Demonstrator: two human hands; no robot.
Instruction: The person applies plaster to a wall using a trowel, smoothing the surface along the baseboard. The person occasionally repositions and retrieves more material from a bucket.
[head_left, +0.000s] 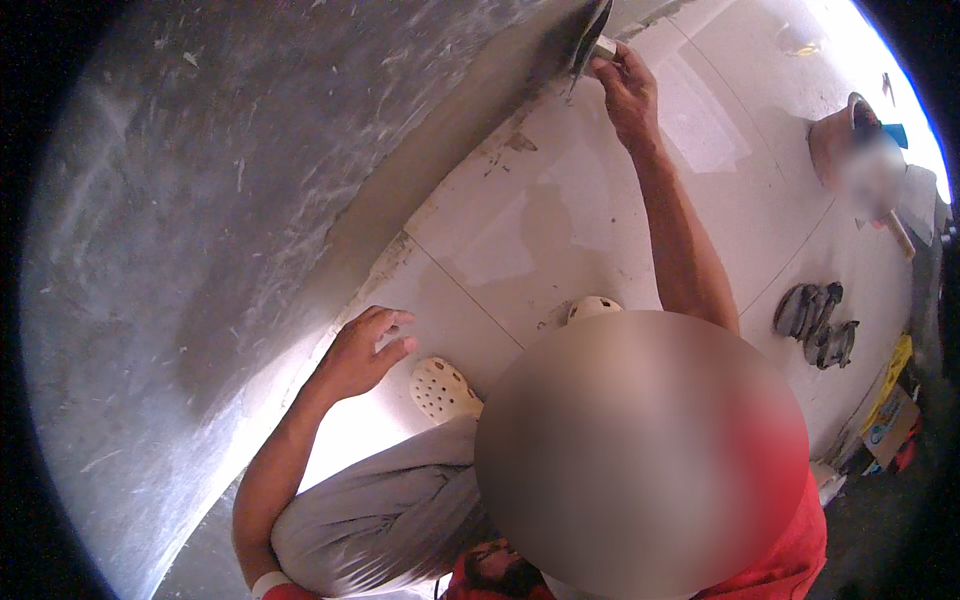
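My right hand [628, 95] is closed around the pale handle of a plastering trowel [591, 38] at the top of the head view. Its dark blade stands on edge at the foot of the grey wall [230, 150], by a smooth, damp-looking strip [425, 175] along the base. Whether the blade touches the strip is hard to tell. Lower down on the left, my left hand [358, 352] hangs near the wall base with thumb and fingers apart, holding nothing. A blurred round patch covers much of the lower middle.
Pale floor tiles [470, 270] with smears of grey run along the wall. My cream clogs [440, 390] stand on them. To the right are a brown bucket [832, 145], a pair of dark sandals [808, 312] and a cardboard piece [890, 430] beside yellow material.
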